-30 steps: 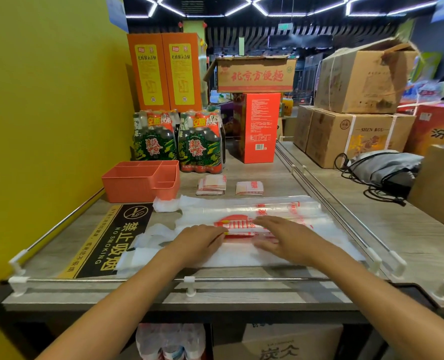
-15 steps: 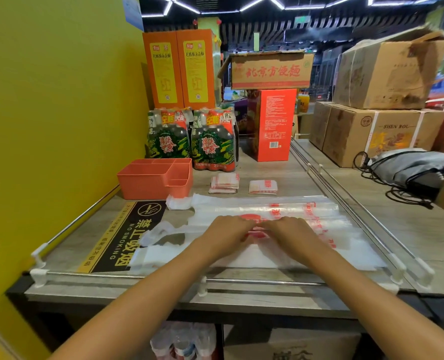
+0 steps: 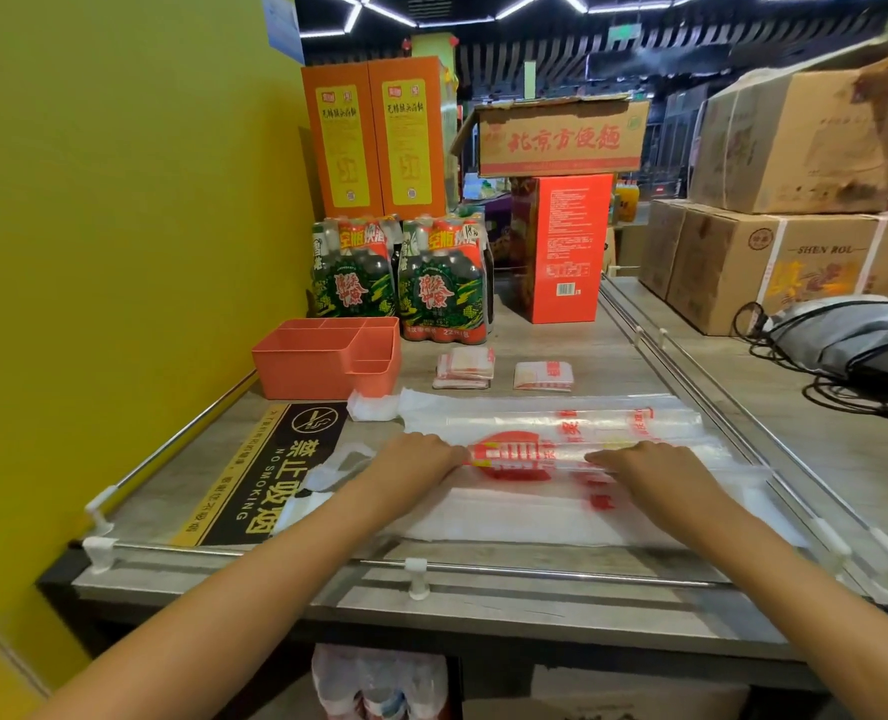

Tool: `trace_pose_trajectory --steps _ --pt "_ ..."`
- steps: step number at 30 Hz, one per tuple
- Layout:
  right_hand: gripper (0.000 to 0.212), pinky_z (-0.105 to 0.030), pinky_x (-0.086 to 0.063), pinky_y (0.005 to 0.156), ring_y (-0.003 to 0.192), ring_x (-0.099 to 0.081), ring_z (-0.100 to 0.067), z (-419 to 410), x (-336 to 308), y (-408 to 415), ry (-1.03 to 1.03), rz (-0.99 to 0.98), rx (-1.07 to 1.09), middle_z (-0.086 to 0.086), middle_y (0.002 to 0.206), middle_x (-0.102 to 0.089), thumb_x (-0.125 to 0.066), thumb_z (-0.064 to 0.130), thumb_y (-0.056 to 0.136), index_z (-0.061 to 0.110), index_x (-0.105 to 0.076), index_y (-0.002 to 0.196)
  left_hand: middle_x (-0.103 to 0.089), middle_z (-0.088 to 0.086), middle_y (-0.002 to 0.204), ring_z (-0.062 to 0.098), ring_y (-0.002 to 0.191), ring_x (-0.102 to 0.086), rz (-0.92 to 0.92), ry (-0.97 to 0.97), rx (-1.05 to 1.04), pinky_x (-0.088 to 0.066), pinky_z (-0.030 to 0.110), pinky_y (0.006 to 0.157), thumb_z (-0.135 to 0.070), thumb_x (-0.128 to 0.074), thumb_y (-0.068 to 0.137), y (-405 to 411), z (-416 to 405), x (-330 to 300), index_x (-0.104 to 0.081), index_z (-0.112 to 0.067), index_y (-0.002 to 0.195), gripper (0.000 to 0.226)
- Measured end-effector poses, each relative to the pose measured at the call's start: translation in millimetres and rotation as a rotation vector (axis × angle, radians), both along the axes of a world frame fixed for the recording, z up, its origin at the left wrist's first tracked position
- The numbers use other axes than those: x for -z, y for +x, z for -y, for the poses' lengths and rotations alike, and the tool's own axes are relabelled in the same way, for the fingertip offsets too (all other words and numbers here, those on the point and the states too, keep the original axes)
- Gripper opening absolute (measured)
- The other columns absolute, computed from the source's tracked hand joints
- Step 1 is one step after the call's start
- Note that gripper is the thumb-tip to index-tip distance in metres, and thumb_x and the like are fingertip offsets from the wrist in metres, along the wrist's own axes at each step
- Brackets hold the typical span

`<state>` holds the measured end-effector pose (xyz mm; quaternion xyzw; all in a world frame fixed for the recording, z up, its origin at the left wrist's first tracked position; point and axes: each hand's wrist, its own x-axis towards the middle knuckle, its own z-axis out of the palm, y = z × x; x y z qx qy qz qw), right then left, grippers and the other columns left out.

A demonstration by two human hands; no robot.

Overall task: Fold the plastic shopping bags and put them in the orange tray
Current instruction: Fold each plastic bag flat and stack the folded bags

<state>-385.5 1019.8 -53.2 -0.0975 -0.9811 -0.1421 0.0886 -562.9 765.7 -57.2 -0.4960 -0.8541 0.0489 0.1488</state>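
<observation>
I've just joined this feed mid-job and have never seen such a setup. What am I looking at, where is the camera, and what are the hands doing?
There is no machine: a person works bare-handed, filmed by a wide-angle camera on their head looking down. The left hand and right hand lie spread on a long clear plastic shopping bag with red print, stretched across the grey wooden counter, apparently pressing a fold. Neither visibly grips it. Behind sit an orange plastic divided tray, which looks empty, and small folded bag packets beside it.
</observation>
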Motion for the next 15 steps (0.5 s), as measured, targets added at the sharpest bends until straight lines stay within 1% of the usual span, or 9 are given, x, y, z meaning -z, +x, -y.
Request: trace_pose_trajectory --steps 2,3,5,6,8,10,11,13,15 --pt "0.049 -0.032 -0.053 0.086 0.110 -0.066 -0.018 -10.0 2.2 5.9 0.023 -0.012 0.015 0.008 0.126 -0.068 -0.050 0.018 0.101 0.044 -0.050 0.142 -0.071 0.003 0.104 0.027 0.099 -0.066 -0.004 -0.001 -0.029 -0.047 0.035 0.073 -0.018 -0.045 0.102 -14.7 22.6 2.5 -0.063 -0.023 0.119 0.025" --pt "0.048 -0.031 -0.052 0.083 0.108 -0.067 -0.017 -14.9 3.4 8.5 0.037 -0.018 0.017 0.009 0.124 -0.068 -0.050 0.020 0.100 0.047 -0.049 0.141 -0.071 0.002 0.103 0.026 0.099 -0.067 -0.017 0.000 -0.038 -0.046 0.034 0.072 -0.018 -0.046 0.101 -21.2 35.1 3.6 -0.064 -0.023 0.117 0.024" --pt "0.047 -0.031 -0.051 0.080 0.106 -0.067 -0.017 -20.1 3.1 13.0 0.041 -0.021 0.009 0.010 0.123 -0.068 -0.049 0.023 0.101 0.049 -0.050 0.140 -0.070 -0.001 0.098 0.023 0.092 -0.067 -0.035 0.010 -0.066 -0.044 0.033 0.066 -0.016 -0.050 0.097 -29.4 57.5 2.8 -0.065 -0.025 0.110 0.021" --pt "0.044 -0.031 -0.051 0.079 0.105 -0.067 -0.016 -21.7 3.9 14.5 0.035 -0.022 -0.002 0.010 0.123 -0.068 -0.049 0.026 0.102 0.050 -0.050 0.139 -0.070 -0.003 0.097 0.021 0.090 -0.066 -0.038 0.025 -0.074 -0.048 0.033 0.067 -0.017 -0.053 0.096 -32.9 67.3 1.9 -0.066 -0.027 0.108 0.021" --pt "0.039 -0.029 -0.053 0.079 0.103 -0.068 -0.014 -23.0 6.1 16.0 0.035 -0.041 -0.028 0.012 0.123 -0.068 -0.052 0.033 0.102 0.051 -0.052 0.137 -0.072 -0.007 0.097 0.015 0.087 -0.067 -0.045 0.041 -0.083 -0.054 0.034 0.073 -0.020 -0.057 0.095 -39.6 83.3 -0.2 -0.068 -0.032 0.110 0.022" --pt "0.036 -0.028 -0.055 0.079 0.102 -0.069 -0.012 -23.9 7.3 16.5 0.009 -0.060 -0.056 0.013 0.123 -0.069 -0.054 0.038 0.101 0.051 -0.054 0.134 -0.074 -0.009 0.098 0.013 0.088 -0.068 -0.036 0.068 -0.091 -0.056 0.035 0.076 -0.017 -0.061 0.094 -45.6 96.2 -1.9 -0.070 -0.035 0.113 0.028" --pt "0.034 -0.027 -0.054 0.079 0.103 -0.069 -0.011 -24.4 8.5 17.0 -0.010 -0.058 -0.066 0.014 0.124 -0.068 -0.053 0.042 0.101 0.052 -0.055 0.134 -0.074 -0.009 0.098 0.013 0.089 -0.069 -0.031 0.083 -0.095 -0.057 0.036 0.075 -0.015 -0.063 0.092 -49.6 102.8 -1.6 -0.070 -0.036 0.113 0.031" --pt "0.033 -0.026 -0.053 0.082 0.107 -0.067 -0.009 -23.8 8.1 18.5 -0.024 -0.038 -0.076 0.016 0.130 -0.066 -0.049 0.048 0.102 0.053 -0.053 0.135 -0.075 -0.009 0.095 0.014 0.089 -0.070 -0.022 0.112 -0.107 -0.057 0.037 0.073 -0.011 -0.064 0.088 -55.6 114.4 -0.3 -0.072 -0.032 0.107 0.029" --pt "0.038 -0.026 -0.051 0.094 0.118 -0.062 -0.009 -21.5 4.8 18.9 -0.070 0.008 -0.055 0.015 0.141 -0.058 -0.049 0.047 0.103 0.050 -0.048 0.141 -0.076 -0.008 0.099 0.014 0.091 -0.071 -0.008 0.185 -0.085 -0.058 0.037 0.075 -0.006 -0.066 0.084 -59.7 123.1 2.1 -0.075 -0.027 0.104 0.030"
